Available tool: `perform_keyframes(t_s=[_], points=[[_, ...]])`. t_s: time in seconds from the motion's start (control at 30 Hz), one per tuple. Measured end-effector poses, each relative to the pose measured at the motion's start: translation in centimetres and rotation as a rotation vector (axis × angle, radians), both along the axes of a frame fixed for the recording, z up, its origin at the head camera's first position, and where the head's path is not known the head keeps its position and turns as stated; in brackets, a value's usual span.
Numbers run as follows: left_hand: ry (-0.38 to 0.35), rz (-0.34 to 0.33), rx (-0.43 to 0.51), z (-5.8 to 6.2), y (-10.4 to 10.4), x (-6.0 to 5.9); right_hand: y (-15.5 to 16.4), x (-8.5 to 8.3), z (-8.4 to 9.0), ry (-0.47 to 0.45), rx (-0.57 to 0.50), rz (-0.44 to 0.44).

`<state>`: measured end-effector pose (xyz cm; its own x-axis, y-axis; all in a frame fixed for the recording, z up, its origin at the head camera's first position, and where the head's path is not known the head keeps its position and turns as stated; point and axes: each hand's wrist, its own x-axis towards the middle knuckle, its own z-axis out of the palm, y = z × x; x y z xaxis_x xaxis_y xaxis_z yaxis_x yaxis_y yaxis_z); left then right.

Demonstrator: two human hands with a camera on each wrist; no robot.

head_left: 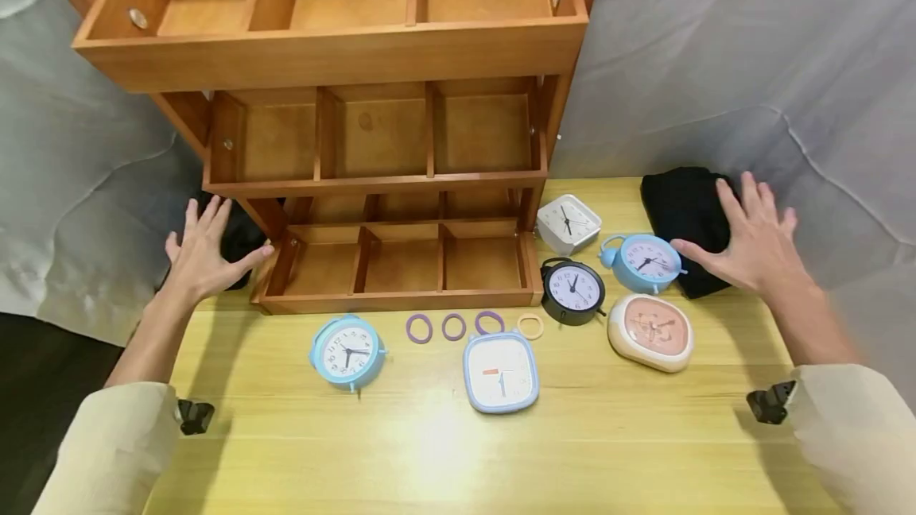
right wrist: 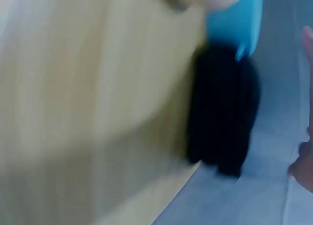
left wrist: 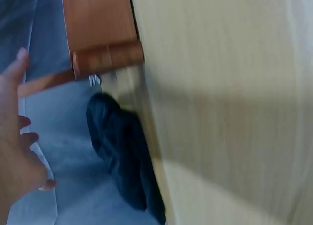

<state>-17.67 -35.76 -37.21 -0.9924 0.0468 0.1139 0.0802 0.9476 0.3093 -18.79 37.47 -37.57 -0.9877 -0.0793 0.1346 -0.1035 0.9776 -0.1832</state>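
My left hand (head_left: 203, 257), fingers spread, holds nothing beside the lower left of a wooden three-tier shelf (head_left: 329, 54); a dark cloth (left wrist: 120, 151) lies below it in the left wrist view. My right hand (head_left: 758, 241) is spread too, over a folded black cloth (head_left: 683, 217) at the table's back right. Nearest to its thumb is a blue alarm clock (head_left: 647, 263). Around that stand a black alarm clock (head_left: 572, 292), a white clock (head_left: 568, 224) and a cream clock with a pink face (head_left: 651, 332). Another blue alarm clock (head_left: 348, 352) and a blue-framed square clock (head_left: 501, 372) lie in front of the shelf.
Two purple rings (head_left: 419, 328) (head_left: 454, 327), another purple ring (head_left: 490, 322) and a yellow ring (head_left: 530, 327) lie along the shelf's front edge. Grey fabric (head_left: 716, 46) hangs behind and beside the light wooden table (head_left: 322, 451). The shelf's compartments are divided by wooden partitions.
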Motion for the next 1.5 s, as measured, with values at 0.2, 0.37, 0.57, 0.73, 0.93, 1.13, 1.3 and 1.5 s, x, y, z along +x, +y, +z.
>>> perform_keyframes(t_s=[0.2, 0.37, 0.57, 0.73, 0.93, 1.13, 1.3, 1.5], points=[[-0.108, -0.046, 0.140, -0.8, 1.6, 0.5, -5.8, -1.8, 1.2, -0.075, -0.117, 0.105], [-0.201, -0.003, 0.229, -1.2, 2.5, 0.7, -10.8, -4.2, 1.7, -0.234, -0.141, 0.167], [-0.299, -0.015, 0.285, -1.8, 2.8, 0.7, -14.5, -7.0, 0.9, -0.420, -0.067, 0.233], [-0.333, -0.034, 0.286, -2.2, 2.8, 0.8, -15.8, -8.2, 0.0, -0.488, -0.049, 0.220], [-0.335, -0.027, 0.270, -2.0, 2.7, 0.8, -16.4, -8.8, -0.5, -0.514, 0.007, 0.192], [-0.340, -0.030, 0.269, -1.9, 2.8, 0.6, -16.3, -8.9, -0.7, -0.480, 0.024, 0.194], [-0.343, -0.027, 0.276, -1.9, 2.9, 0.5, -15.4, -7.3, 1.7, -0.404, 0.026, 0.184], [-0.338, -0.021, 0.269, -1.8, 2.7, 0.7, -15.4, -2.9, 5.8, -0.359, 0.084, 0.198]])
